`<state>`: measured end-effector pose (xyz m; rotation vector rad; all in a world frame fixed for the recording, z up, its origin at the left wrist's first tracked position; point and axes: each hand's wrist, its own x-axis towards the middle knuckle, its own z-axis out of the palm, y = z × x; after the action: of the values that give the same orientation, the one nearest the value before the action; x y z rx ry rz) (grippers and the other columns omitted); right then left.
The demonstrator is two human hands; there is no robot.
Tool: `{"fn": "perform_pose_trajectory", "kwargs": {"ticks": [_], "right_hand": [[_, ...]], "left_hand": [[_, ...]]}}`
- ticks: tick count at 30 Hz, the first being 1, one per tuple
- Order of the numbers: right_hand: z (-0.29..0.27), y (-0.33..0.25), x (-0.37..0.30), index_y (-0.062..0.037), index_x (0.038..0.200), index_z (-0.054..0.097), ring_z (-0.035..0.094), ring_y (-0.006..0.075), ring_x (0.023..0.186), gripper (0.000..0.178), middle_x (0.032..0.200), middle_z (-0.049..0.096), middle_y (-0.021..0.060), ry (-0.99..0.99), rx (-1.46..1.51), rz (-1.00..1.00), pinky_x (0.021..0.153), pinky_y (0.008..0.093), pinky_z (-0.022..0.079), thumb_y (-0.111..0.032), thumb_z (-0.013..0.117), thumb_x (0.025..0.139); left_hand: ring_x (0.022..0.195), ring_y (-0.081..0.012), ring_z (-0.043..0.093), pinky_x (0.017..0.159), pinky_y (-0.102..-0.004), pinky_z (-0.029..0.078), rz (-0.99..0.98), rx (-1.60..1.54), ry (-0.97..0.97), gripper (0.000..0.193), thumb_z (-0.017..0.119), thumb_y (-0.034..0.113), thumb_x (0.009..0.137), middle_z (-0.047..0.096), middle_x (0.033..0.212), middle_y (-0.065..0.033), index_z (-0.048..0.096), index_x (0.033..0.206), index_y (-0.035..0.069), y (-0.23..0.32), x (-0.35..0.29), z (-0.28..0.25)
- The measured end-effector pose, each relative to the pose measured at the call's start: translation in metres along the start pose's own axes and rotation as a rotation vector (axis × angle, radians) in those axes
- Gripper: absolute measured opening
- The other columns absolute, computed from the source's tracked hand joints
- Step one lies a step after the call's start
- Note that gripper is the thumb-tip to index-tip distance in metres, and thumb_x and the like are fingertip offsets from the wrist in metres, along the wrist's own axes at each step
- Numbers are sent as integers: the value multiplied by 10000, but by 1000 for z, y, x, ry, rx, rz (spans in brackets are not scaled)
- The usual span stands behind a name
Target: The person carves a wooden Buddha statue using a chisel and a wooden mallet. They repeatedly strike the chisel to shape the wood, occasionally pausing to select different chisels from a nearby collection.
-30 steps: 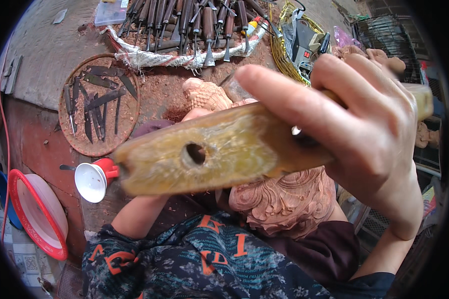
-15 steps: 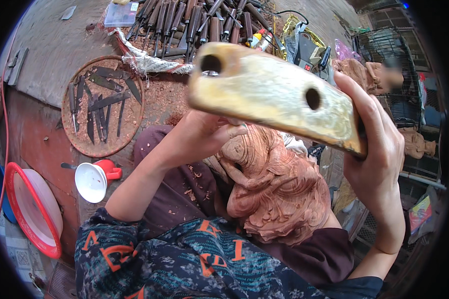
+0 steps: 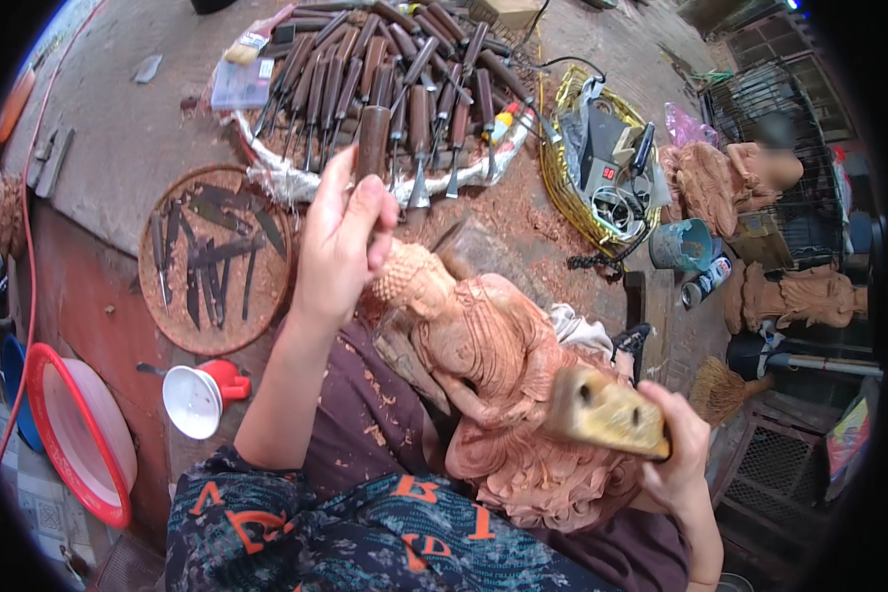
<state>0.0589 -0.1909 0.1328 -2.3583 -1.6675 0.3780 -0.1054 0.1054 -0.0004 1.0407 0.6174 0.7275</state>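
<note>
A carved reddish-wood seated figure lies across my lap, its curled-hair head toward the upper left. Above and left of that head, my left hand is closed around a chisel. Its brown wooden handle sticks up past my fingers, while its blade is hidden. My right hand grips a worn, yellowish wooden mallet block with two dark holes in its face. From this view the block overlaps the right side of the figure's lower part; whether they touch, I cannot tell.
Many dark-handled chisels lie piled on a cloth-edged tray ahead. At left are a round tray of blades, a red-and-white cup and a red-rimmed basin. A yellow basket holds an electric device. Other carvings stand right.
My right hand has lowered the mallet block from close in front of the view down beside the figure. My left hand has moved up and left, and the chisel handle now shows.
</note>
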Motion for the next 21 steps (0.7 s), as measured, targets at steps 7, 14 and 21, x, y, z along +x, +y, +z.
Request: {"fn": "perform_pose_trajectory", "kwargs": {"ticks": [7, 14, 21], "right_hand": [[4, -7, 19, -95, 1207, 629, 560, 261, 665, 564, 751, 543, 69, -102, -21, -173, 606, 369, 448, -134, 735, 655], [17, -4, 12, -177, 1222, 634, 592, 223, 700, 607, 842, 571, 32, -212, -1, -183, 621, 352, 473, -133, 742, 627], [16, -4, 14, -189, 1240, 624, 589, 219, 727, 661, 861, 561, 22, -258, -49, -238, 624, 349, 468, -113, 742, 594]], "left_hand": [[619, -71, 535, 491, -209, 466, -130, 634, -213, 525, 497, 70, 936, 591, 976, -87, 390, 1448, 111, -17, 119, 12], [1099, -440, 580, 981, -442, 467, 89, 1329, -438, 564, 660, 196, 820, 580, 1152, -336, 508, 1332, 15, -75, 157, 56], [1040, -470, 579, 932, -475, 493, 172, 1284, -280, 631, 715, 142, 796, 440, 1176, -301, 445, 1355, 26, -94, 154, 53]]}}
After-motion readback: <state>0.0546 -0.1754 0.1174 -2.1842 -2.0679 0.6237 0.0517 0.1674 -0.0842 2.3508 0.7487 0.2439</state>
